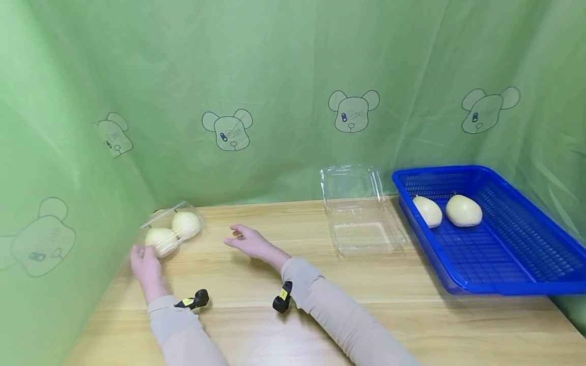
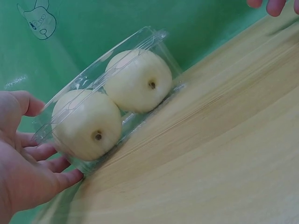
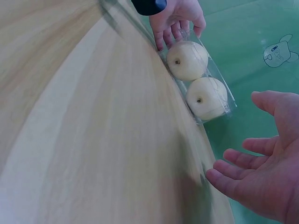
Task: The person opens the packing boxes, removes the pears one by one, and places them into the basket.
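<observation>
At the table's far left corner, two pale yellow pears (image 2: 86,123) sit side by side in a lidded clear plastic box (image 2: 154,39). My left hand (image 1: 147,268) holds the near end of this box, thumb at the lid's edge and fingers along the lower side. My right hand (image 1: 252,243) is apart from the box, over the table to its right, with fingers spread and nothing in them. In the right wrist view, the right hand (image 3: 261,168) has its palm turned toward the box and the left hand (image 3: 177,21).
A second clear plastic box (image 1: 361,234) stands with its lid raised near the back of the wooden table (image 1: 256,325). To its right, a blue basket (image 1: 458,284) holds two more pears (image 1: 464,211). Green curtain (image 1: 284,66) closes off the back and sides.
</observation>
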### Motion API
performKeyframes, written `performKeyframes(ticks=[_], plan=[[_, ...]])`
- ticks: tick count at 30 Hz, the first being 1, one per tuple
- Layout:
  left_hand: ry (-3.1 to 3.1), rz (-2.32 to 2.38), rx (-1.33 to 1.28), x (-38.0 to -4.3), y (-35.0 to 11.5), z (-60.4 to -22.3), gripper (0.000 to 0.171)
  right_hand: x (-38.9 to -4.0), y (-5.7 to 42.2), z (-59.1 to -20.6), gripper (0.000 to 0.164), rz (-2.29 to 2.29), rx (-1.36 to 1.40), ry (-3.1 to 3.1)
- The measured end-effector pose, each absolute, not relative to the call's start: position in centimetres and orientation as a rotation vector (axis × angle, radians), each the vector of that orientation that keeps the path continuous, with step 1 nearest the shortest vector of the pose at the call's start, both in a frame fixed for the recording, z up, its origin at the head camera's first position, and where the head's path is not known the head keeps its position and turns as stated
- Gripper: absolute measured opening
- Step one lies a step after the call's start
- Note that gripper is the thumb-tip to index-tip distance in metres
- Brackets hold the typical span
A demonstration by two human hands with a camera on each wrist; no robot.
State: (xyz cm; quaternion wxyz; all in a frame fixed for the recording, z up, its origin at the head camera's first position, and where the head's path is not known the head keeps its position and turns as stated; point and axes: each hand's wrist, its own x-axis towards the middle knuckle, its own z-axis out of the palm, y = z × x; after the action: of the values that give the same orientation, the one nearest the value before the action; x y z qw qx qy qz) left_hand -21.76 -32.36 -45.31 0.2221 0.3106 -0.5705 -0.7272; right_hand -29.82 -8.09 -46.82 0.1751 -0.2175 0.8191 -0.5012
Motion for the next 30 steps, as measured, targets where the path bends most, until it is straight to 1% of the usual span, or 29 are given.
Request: performKeyframes(ticks=[5, 14, 30], plan=[[-1.623, -1.99, 0.832, -22.0, -32.6, -46.1, 0.068, -29.9, -8.0, -47.2, 0.062, -1.437, -0.601, 2.303], [-1.744, -2.028, 0.781, -22.3, -32.5, -46.3, 0.066, -29.7, -7.9, -47.1, 0.062, -1.456, -0.586, 2.287], [-1.986, -2.091, 0.648, -23.2, -32.2, -46.3, 0.066, -29.5, -7.3, -47.4, 0.072, -1.55, -0.534, 2.21]])
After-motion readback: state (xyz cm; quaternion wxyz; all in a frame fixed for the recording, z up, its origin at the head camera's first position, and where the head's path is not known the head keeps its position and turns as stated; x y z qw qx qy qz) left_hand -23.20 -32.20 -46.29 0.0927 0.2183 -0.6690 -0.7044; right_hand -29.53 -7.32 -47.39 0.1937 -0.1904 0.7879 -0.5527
